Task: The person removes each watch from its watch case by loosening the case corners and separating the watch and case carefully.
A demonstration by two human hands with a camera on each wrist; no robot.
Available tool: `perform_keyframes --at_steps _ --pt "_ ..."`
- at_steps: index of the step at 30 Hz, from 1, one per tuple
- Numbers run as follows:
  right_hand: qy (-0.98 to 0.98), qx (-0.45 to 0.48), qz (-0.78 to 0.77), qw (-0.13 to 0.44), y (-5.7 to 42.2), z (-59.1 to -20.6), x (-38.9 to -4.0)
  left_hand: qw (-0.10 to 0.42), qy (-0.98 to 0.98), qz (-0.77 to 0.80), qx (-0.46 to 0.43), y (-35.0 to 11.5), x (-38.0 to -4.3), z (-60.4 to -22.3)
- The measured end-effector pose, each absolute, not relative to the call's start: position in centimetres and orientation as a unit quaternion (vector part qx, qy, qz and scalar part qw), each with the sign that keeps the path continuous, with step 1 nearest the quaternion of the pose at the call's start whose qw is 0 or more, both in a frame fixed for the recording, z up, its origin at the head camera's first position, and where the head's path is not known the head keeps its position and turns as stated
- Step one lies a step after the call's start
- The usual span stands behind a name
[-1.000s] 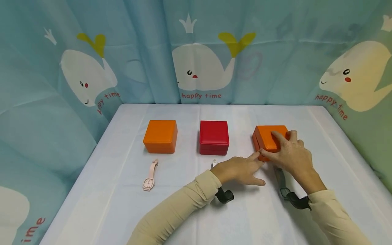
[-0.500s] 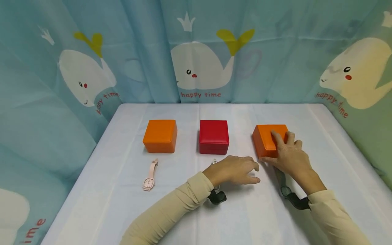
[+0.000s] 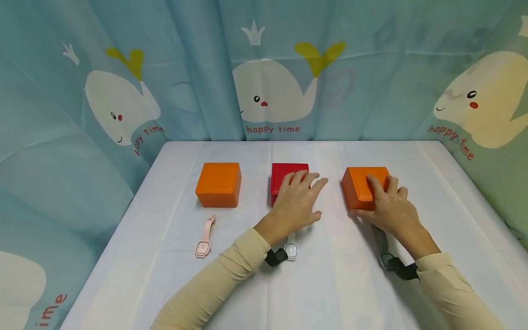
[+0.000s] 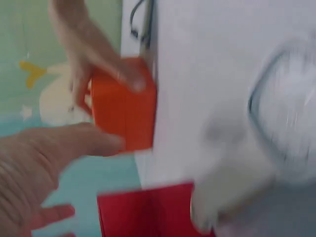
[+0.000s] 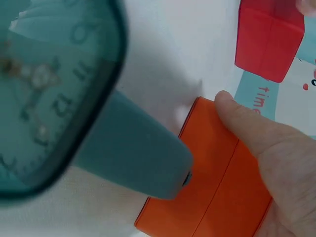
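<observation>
At the right of the head view, my right hand (image 3: 392, 208) grips the right orange watch box (image 3: 358, 181), fingers bent over its lid and thumb at its front; the lid lies closed. A green watch (image 3: 386, 259) lies in front of that box, partly hidden by the wrist; it looms close in the right wrist view. My left hand (image 3: 292, 206) hovers by the red watch box (image 3: 282, 171), fingers spread, hiding much of it. Whether it touches the box I cannot tell. Beneath the left wrist lies a white watch (image 3: 291, 250), its strap partly covered.
Another orange watch box (image 3: 218, 178) stands closed at the left. A pink watch (image 3: 203, 248) lies in front of it. Black bands (image 3: 277, 257) are on both wrists. A whale-print curtain (image 3: 264, 82) borders the white table (image 3: 243, 302) behind and at the sides.
The right orange box's lid, slightly ajar one second ago, is now down. My left hand has left that box and moved left and back to the red box. The right hand stays put.
</observation>
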State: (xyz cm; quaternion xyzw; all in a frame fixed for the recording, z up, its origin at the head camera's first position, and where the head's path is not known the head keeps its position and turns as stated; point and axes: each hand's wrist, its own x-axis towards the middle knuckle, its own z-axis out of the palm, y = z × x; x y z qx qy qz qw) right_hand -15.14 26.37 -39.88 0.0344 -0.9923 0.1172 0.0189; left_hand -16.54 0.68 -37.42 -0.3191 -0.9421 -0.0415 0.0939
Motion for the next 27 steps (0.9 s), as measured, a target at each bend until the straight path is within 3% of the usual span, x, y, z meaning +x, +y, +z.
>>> perform_keyframes --at_steps 6,12,27 --pt "-0.994 0.006 0.106 0.006 25.7 -39.9 -15.2 0.016 -0.970 -0.019 -0.243 -1.0 -18.1 -38.1" --pt "-0.995 -0.001 0.100 0.012 25.3 -39.9 -15.3 0.048 -0.968 -0.033 -0.242 -1.6 -18.6 -38.9" --pt "-0.995 0.010 0.094 0.021 25.4 -40.0 -15.2 0.050 -0.967 -0.032 -0.246 -2.0 -18.7 -39.0"
